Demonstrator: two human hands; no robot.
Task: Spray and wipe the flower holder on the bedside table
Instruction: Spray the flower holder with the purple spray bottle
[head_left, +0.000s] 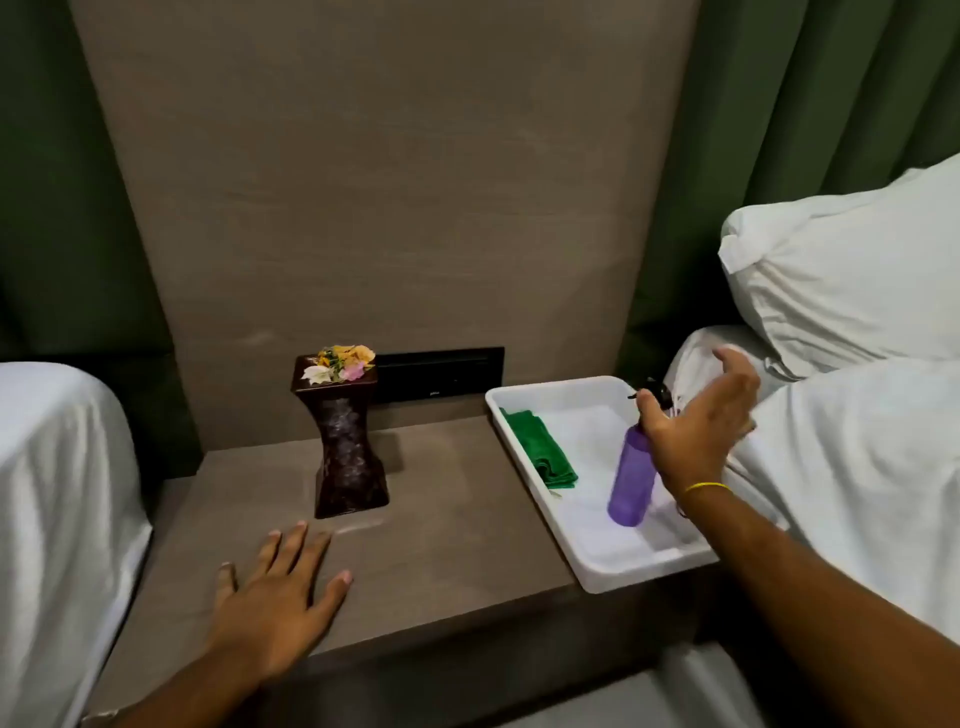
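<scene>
The flower holder (349, 447) is a dark brown, hourglass-shaped stand with small flowers on top, upright on the bedside table (441, 530). A purple spray bottle (632, 480) with a black nozzle stands in the white tray (540, 499) at the table's right edge. A folded green cloth (540, 447) lies in the tray's left part. My right hand (696, 421) hovers at the bottle's top with fingers spread, its thumb by the nozzle; it is blurred. My left hand (275, 603) lies flat and open on the table in front of the holder.
White bedding (57, 519) hangs at the left of the table. A bed with white pillows (852, 291) is on the right, close behind the tray. A black switch panel (441, 371) sits in the wall panel behind the holder. Green curtains (810, 114) flank the panel.
</scene>
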